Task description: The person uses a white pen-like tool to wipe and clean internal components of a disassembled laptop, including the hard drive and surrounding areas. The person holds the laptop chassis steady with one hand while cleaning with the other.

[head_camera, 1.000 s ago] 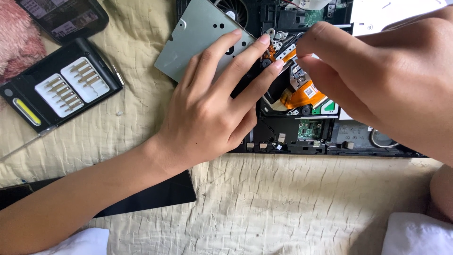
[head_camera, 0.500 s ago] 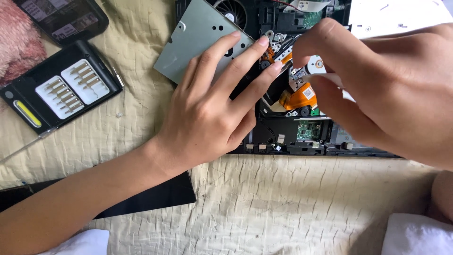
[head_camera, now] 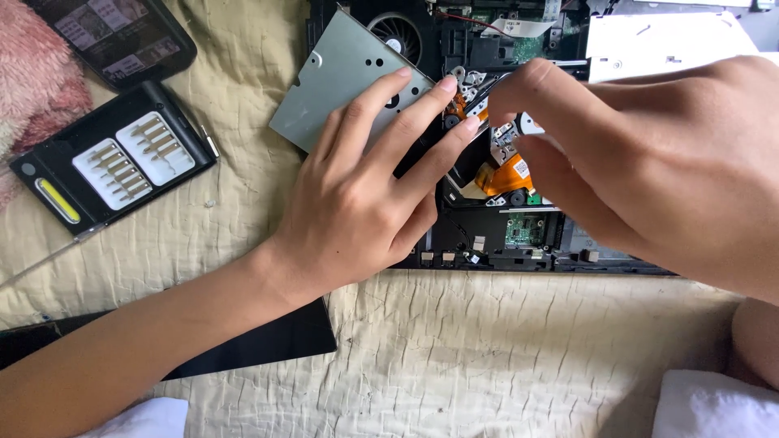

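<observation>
Flat and unclenched, your left hand [head_camera: 365, 191] lies at centre frame, fingertips [head_camera: 445, 84] pressing on the grey metal plate [head_camera: 341, 77] tilted over the opened laptop [head_camera: 519, 227]. Your right hand [head_camera: 649, 162], from the right edge, pinches thumb and forefinger over the orange ribbon cable [head_camera: 501, 174] and small metal parts just right of the plate; what it grips, if anything, cannot be told (fingers hide it). Cooling fan [head_camera: 398, 40] at top centre. Black screwdriver bit case [head_camera: 114, 166] lies open at left on the cream sheet [head_camera: 487, 357]; dark tablet [head_camera: 118, 36] upper left.
</observation>
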